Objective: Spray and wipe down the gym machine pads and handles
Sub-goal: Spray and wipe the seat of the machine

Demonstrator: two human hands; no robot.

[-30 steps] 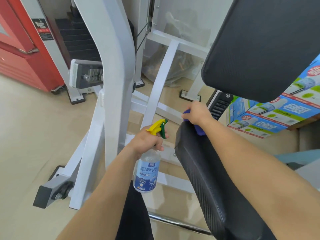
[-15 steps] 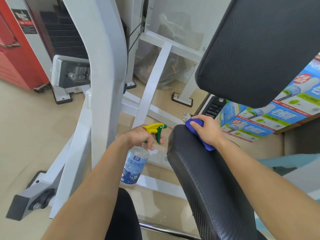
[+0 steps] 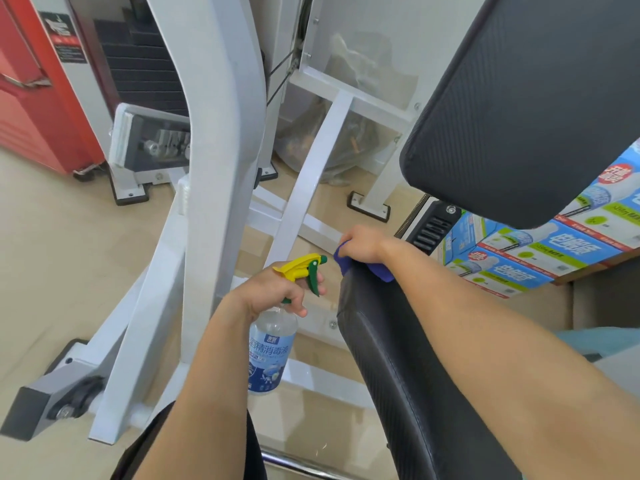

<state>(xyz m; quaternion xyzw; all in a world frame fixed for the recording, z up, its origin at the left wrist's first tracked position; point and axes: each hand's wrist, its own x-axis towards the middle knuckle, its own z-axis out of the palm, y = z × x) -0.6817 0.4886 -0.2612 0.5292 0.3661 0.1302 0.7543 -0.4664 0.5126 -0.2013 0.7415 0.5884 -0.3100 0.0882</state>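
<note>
Beige floor (image 3: 52,271), white machine frame (image 3: 221,133)

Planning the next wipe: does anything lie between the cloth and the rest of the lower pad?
Nothing visible does. The right hand holds the blue cloth on the far end of the lower pad; the left hand holds the spray bottle left of it.

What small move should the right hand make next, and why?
Probably draw the blue cloth back along the lower black pad, toward the body. The right hand grips it at the pad's far end, and most of the pad lies nearer; the left hand only holds the spray bottle.
</note>
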